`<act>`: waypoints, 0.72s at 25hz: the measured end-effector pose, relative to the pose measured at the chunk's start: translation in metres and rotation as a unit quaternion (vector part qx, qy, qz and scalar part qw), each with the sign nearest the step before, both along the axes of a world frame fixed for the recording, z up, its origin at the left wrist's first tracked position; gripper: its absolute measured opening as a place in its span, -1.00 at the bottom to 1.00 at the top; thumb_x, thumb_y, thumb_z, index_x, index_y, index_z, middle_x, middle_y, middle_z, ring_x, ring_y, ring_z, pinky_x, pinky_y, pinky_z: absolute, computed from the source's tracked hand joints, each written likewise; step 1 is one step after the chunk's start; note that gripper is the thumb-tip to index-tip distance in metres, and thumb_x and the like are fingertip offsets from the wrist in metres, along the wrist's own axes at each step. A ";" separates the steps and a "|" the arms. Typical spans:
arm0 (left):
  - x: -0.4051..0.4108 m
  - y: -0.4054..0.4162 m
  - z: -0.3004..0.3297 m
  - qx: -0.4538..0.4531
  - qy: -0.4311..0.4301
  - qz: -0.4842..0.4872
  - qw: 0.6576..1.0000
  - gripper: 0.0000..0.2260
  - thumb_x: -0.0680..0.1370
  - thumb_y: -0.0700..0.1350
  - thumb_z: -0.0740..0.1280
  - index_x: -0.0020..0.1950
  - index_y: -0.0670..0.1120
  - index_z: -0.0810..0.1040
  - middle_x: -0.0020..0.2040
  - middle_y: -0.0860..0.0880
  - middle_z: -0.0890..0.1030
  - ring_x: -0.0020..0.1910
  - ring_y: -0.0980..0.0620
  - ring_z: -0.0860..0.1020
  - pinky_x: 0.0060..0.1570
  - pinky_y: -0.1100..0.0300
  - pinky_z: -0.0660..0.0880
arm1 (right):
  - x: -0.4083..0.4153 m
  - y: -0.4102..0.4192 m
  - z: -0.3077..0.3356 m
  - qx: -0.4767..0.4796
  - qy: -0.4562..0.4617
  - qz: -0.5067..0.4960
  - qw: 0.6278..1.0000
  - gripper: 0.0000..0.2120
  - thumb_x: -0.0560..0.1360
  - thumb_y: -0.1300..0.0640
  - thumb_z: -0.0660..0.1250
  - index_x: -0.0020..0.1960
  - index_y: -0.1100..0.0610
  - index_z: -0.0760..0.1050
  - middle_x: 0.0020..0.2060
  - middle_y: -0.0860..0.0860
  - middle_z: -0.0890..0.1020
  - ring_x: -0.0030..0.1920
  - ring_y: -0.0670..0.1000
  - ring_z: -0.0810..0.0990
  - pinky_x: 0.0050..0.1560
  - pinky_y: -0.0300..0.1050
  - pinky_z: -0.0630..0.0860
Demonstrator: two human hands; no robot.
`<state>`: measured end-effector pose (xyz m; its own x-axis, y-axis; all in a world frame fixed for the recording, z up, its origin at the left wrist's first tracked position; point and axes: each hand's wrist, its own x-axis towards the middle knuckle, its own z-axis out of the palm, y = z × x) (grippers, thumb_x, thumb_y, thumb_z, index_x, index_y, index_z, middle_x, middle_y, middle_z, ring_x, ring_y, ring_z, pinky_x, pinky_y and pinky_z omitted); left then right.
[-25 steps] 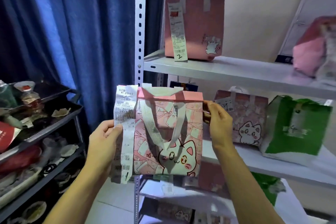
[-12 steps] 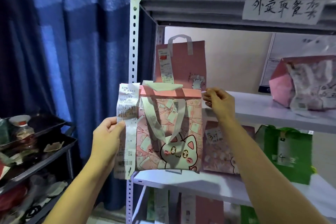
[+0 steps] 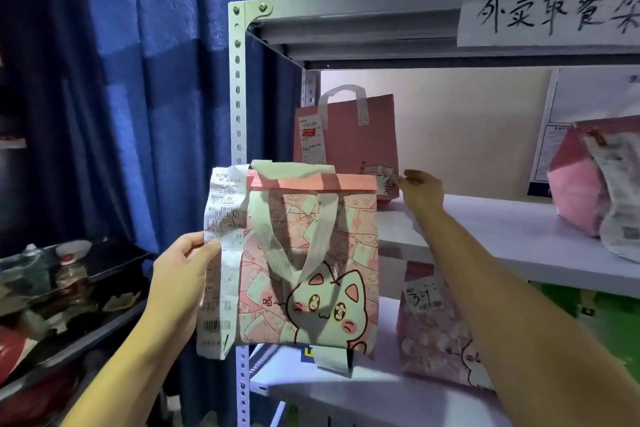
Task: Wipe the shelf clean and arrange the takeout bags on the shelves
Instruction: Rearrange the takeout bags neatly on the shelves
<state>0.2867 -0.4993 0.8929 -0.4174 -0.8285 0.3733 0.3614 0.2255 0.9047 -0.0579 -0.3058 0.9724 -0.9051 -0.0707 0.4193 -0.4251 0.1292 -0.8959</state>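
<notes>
A person's left hand pinches the left edge of a pink cat-print takeout bag together with the long white receipt attached to that edge, thumb in front and fingers curled behind. The bag hangs upright in the air in front of the left post of a grey metal shelf unit, its 2 white handles drooping down over its printed face and its top folded shut under a pink strip. The right hand is raised just right of the bag's upper right corner, apart from it, fingers loosely curled and holding nothing, over the near edge of the upper white shelf board. On that board, far and to the left, a plain pink bag stands upright with a receipt on its front; at the right end a pink and white wrapped bag leans. On the board below, a second pink cat-print bag with a handwritten label stands right of the held bag, and a green bag shows behind the right forearm. A handwritten paper sign is fixed to the top rail. A blue curtain hangs to the left, with a dark cart of clutter before it.
</notes>
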 end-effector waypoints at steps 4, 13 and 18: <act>0.002 0.003 0.007 -0.004 -0.006 0.000 1.000 -0.90 0.57 -0.22 0.34 -0.02 -0.10 0.66 -0.09 -0.14 0.73 -0.12 -0.09 0.67 0.02 -0.05 0.56 | -0.022 -0.016 0.000 0.013 -0.029 0.003 0.999 -0.73 0.47 0.10 0.45 0.16 0.12 0.65 0.11 0.09 0.71 0.10 0.13 0.67 0.29 0.06 0.54; -0.008 0.014 0.051 -0.025 0.023 -0.002 0.999 -0.90 0.57 -0.24 0.33 0.00 -0.16 0.65 -0.05 -0.21 0.71 -0.07 -0.16 0.67 0.10 -0.15 0.56 | -0.029 0.023 -0.001 -0.001 -0.032 -0.056 0.998 -0.91 0.44 0.18 0.48 -0.09 0.04 0.63 -0.11 0.10 0.72 -0.10 0.19 0.70 0.07 0.10 0.65; -0.034 0.026 0.079 -0.049 0.024 -0.012 0.998 -0.90 0.55 -0.22 0.35 0.01 -0.14 0.65 -0.03 -0.19 0.71 0.04 -0.24 0.66 0.14 -0.22 0.57 | -0.035 0.086 -0.005 -0.010 -0.035 -0.099 0.994 -0.91 0.43 0.11 0.52 -0.10 0.02 0.62 -0.12 0.14 0.73 -0.16 0.22 0.71 0.04 0.15 0.66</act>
<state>0.2529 -0.4738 0.9720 -0.4168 -0.7770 0.4718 0.4105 0.3022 0.8603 -0.0925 -0.2198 0.9670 -0.9271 0.1198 0.3551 -0.3304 0.1859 -0.9254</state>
